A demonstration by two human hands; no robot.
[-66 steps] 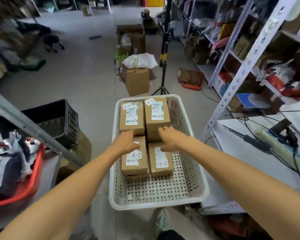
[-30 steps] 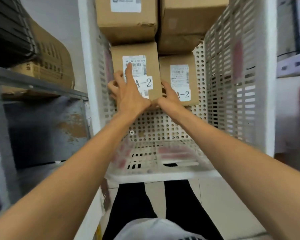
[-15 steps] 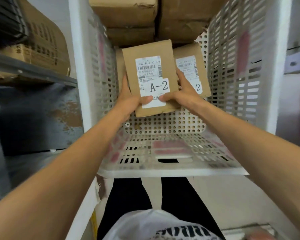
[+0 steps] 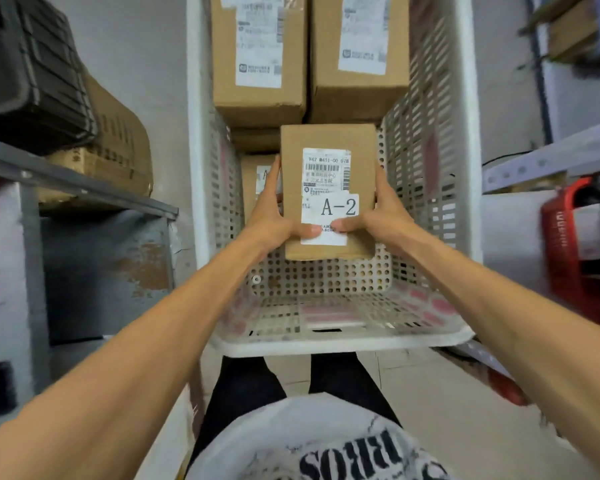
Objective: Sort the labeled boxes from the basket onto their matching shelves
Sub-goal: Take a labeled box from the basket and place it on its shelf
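I hold the A-2 box (image 4: pixel 328 192) above the basket (image 4: pixel 430 188), left hand (image 4: pixel 274 220) and right hand (image 4: pixel 383 216) clamped on its sides. Keep label facing me; lift level.

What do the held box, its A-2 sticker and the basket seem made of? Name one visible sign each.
The held box looks like brown cardboard, matt, with creased folded edges. The A-2 sticker seems white paper, printed and stuck flat. The basket is probably white moulded plastic, faintly glossy, its walls evenly perforated.
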